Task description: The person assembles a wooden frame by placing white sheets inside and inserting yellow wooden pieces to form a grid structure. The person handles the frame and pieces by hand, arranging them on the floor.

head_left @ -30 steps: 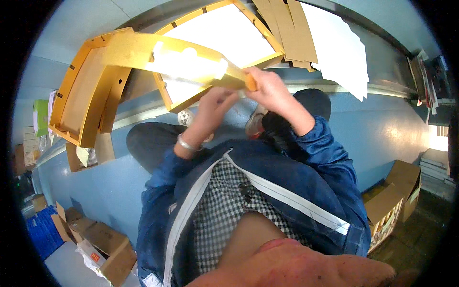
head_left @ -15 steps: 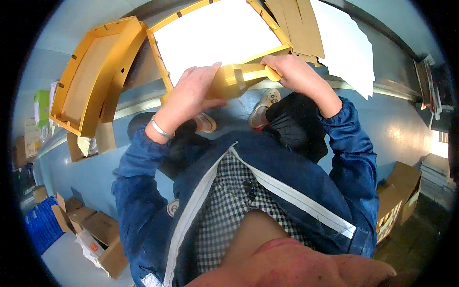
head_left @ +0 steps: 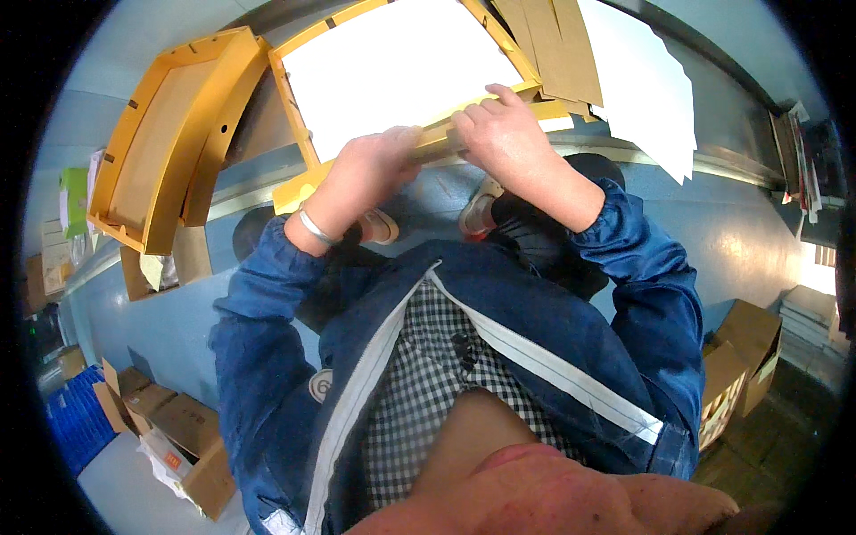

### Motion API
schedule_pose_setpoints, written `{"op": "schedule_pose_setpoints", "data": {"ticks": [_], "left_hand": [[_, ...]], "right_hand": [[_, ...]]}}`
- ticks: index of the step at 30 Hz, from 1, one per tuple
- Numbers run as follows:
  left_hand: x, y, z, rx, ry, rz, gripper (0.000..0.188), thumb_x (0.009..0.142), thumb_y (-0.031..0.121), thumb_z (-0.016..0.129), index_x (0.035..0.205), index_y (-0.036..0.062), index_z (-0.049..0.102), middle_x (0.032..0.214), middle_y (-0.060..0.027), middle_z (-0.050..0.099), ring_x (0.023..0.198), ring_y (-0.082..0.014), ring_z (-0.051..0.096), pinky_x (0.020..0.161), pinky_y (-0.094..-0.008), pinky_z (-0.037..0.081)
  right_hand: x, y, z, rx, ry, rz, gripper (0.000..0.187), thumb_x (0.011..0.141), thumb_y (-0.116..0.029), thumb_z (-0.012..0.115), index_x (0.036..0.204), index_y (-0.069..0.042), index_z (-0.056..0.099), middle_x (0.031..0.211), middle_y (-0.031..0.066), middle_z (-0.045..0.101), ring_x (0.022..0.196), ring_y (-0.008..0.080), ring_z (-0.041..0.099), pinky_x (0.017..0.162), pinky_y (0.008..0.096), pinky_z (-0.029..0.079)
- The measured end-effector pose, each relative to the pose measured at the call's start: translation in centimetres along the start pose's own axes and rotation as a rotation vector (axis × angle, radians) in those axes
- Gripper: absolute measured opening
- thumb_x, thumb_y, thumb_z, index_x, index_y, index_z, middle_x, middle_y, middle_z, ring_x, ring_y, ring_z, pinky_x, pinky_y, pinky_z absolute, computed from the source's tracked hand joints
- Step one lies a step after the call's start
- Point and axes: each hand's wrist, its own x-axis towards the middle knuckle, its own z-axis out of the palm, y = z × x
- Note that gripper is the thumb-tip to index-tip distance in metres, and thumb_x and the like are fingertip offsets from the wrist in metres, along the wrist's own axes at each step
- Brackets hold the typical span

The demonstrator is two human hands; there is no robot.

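In front of me on the work surface lies a yellow cardboard tray-shaped box (head_left: pixel 293 111) with a white sheet (head_left: pixel 401 67) covering its floor. Along its near side runs a yellow flap (head_left: pixel 555 116), with ends showing beyond both hands. My left hand (head_left: pixel 370 169) is closed on the left part of this near side, its fingertips slightly blurred. Right of it, my right hand (head_left: pixel 501 132) grips the same edge, fingers curled over it and one finger raised. The palms hide the middle of the flap.
A second yellow cardboard box (head_left: pixel 174 169) stands tilted at the left, above an open carton (head_left: pixel 194 259). Brown cardboard sheets (head_left: pixel 560 53) and white sheets (head_left: pixel 649 98) lie right of the tray. More cartons (head_left: pixel 187 419) and a blue crate (head_left: pixel 80 419) are lower left; another carton (head_left: pixel 753 330) is lower right.
The near flap, earlier bent up and twisted between my hands, now lies along the tray's near side. My right hand has moved left, closer to my left hand, and over the edge.
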Motion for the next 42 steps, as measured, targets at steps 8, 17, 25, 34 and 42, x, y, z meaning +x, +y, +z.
{"op": "schedule_pose_setpoints", "data": {"ticks": [8, 17, 25, 34, 42], "left_hand": [[-0.7, -0.5, -1.7, 0.096, 0.363, 0.132, 0.051, 0.076, 0.019, 0.079, 0.121, 0.0072, 0.060, 0.108, -0.0134, 0.067, 0.104, -0.0370, 0.062, 0.086, -0.0429, 0.051], [-0.1, 0.0, 0.0, 0.057, 0.231, 0.051, 0.031, 0.076, 0.021, 0.078, 0.087, 0.0066, 0.054, 0.081, -0.0125, 0.058, 0.081, -0.0337, 0.060, 0.071, -0.0436, 0.050], [-1.3, -0.8, -2.0, -0.177, 0.267, 0.132, 0.059, 0.077, 0.020, 0.080, 0.130, 0.0066, 0.058, 0.116, -0.0188, 0.065, 0.106, -0.0376, 0.062, 0.092, -0.0414, 0.050], [-2.5, -2.0, -2.2, 0.061, -0.040, -0.102, 0.038, 0.086, 0.024, 0.071, 0.118, 0.0052, 0.062, 0.101, -0.0184, 0.068, 0.094, -0.0391, 0.064, 0.083, -0.0441, 0.052], [-1.7, -0.7, -0.4, -0.087, 0.136, -0.046, 0.033, 0.087, 0.022, 0.070, 0.116, 0.0082, 0.063, 0.101, -0.0174, 0.069, 0.091, -0.0400, 0.065, 0.079, -0.0446, 0.054]], "right_hand": [[0.2, 2.5, -0.9, 0.165, -0.253, -0.038, 0.013, 0.082, -0.016, 0.071, 0.086, -0.004, 0.067, 0.075, 0.0134, 0.068, 0.071, 0.0282, 0.070, 0.064, 0.0358, 0.056], [1.2, 1.4, 0.9, 0.116, -0.051, -0.094, 0.013, 0.086, -0.019, 0.068, 0.089, -0.007, 0.067, 0.075, 0.0128, 0.068, 0.075, 0.0309, 0.069, 0.068, 0.0402, 0.055], [0.5, 4.0, -1.4, 0.213, -0.328, -0.028, 0.017, 0.088, -0.021, 0.067, 0.082, -0.005, 0.063, 0.074, 0.0144, 0.065, 0.073, 0.0318, 0.067, 0.066, 0.0427, 0.052], [0.1, 4.5, -0.6, 0.110, -0.011, -0.113, 0.014, 0.084, -0.023, 0.070, 0.088, -0.009, 0.070, 0.077, 0.0102, 0.070, 0.075, 0.0306, 0.070, 0.071, 0.0414, 0.055], [4.2, -1.6, 0.6, 0.025, -0.229, -0.130, 0.012, 0.086, -0.019, 0.066, 0.091, -0.008, 0.069, 0.079, 0.0100, 0.071, 0.072, 0.0274, 0.070, 0.072, 0.0386, 0.056]]}}
